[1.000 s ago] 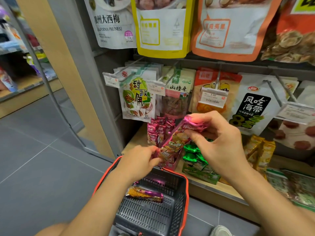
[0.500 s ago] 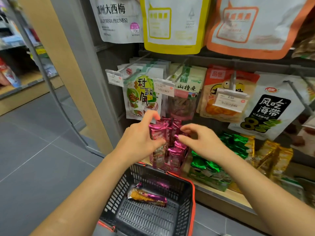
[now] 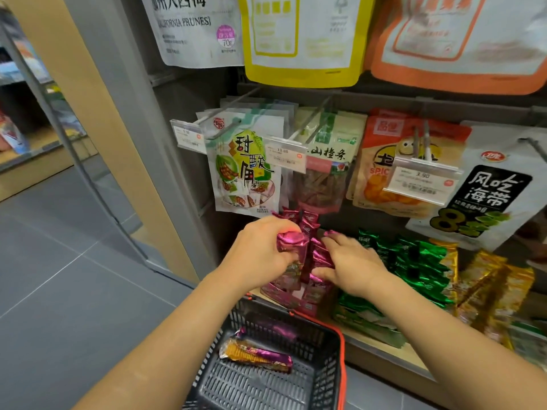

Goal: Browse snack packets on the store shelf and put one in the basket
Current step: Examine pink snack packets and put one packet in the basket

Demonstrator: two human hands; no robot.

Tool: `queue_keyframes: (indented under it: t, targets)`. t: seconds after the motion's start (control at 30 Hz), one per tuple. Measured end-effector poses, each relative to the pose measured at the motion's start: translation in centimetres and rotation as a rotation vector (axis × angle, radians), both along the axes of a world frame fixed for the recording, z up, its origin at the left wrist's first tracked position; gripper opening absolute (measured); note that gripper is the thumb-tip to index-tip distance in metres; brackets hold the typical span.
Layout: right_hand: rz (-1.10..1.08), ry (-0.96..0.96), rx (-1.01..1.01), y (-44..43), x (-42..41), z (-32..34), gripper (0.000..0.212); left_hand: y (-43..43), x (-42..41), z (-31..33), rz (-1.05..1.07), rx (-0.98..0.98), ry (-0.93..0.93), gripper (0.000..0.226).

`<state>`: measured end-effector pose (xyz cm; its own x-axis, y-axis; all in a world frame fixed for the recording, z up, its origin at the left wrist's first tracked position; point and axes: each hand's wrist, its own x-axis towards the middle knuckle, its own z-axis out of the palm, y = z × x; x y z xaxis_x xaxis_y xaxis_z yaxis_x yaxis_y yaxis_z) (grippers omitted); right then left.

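Left hand (image 3: 260, 250), grip clamped, is holding a pink packet (image 3: 291, 242) at the shelf box (image 3: 281, 294); right hand (image 3: 352, 261), grip apart, is pressing the neighbouring packets (image 3: 321, 255); one orange-purple packet (image 3: 257, 354) is lying in the basket (image 3: 341, 350); judging: placing looks done, browsing is going on.

I see the left hand (image 3: 260, 253) curled round one pink packet (image 3: 291, 242) at the top of the pink display box (image 3: 284, 294). The right hand (image 3: 352, 261) lays straight fingers against the packets standing in that box. Right of the box sit green packets (image 3: 414, 261), then gold packets (image 3: 488, 285). Below the box is the basket (image 3: 340, 350), with one orange-and-purple packet (image 3: 257, 355) on its floor.
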<state>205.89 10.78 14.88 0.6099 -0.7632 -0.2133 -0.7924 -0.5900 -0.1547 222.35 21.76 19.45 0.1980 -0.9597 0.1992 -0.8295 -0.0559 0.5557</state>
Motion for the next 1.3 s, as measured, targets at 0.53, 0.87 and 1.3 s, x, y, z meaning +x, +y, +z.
queue_keyframes:
  t: [0.53,0.87,1.3]
  targets:
    - [0.049,0.032,0.005,0.0,-1.2,0.6,0.065,-1.9,-1.1,-4.0,-0.054,0.112,0.002,0.042]
    - [0.165,-0.057,0.021,0.3,-0.8,0.9,0.095,-2.2,-0.7,-3.6,-0.118,0.047,-0.169,0.042]
    - [0.373,-0.357,-0.335,2.6,-0.2,0.1,0.018,-1.7,-1.4,-6.6,-0.086,0.248,-0.220,0.043]
